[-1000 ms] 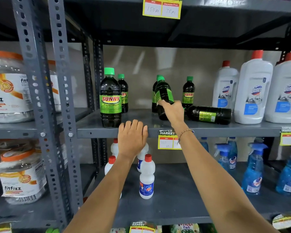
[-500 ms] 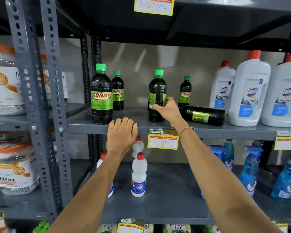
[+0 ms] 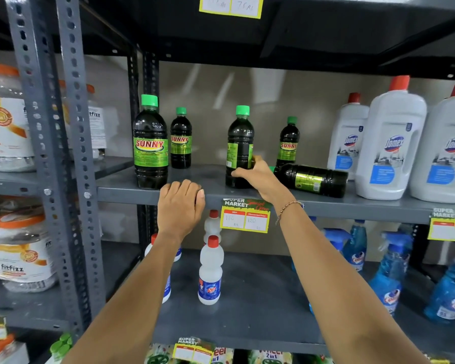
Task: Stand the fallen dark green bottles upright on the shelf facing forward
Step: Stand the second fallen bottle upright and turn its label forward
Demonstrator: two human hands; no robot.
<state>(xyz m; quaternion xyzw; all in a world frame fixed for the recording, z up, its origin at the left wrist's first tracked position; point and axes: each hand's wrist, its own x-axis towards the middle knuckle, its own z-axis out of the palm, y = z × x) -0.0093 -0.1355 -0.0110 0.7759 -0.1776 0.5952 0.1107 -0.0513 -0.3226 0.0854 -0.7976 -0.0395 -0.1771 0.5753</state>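
Our right hand (image 3: 258,177) wraps the lower part of an upright bottle (image 3: 240,143) on the shelf (image 3: 121,191), its label turned sideways. Just right of that hand a fallen bottle (image 3: 313,179) lies on its side, cap toward the hand. Our left hand (image 3: 180,203) rests palm down on the shelf edge, fingers curled over it, holding nothing else. Left of it stands a Sunny bottle (image 3: 150,143).

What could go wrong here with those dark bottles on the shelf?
The right hand grips the upright dark green bottle with the green cap low, near the grey metal shelf's front edge; it might tip off. Its label faces sideways, so turning it could nudge the fallen dark green bottle lying beside it and set it rolling.
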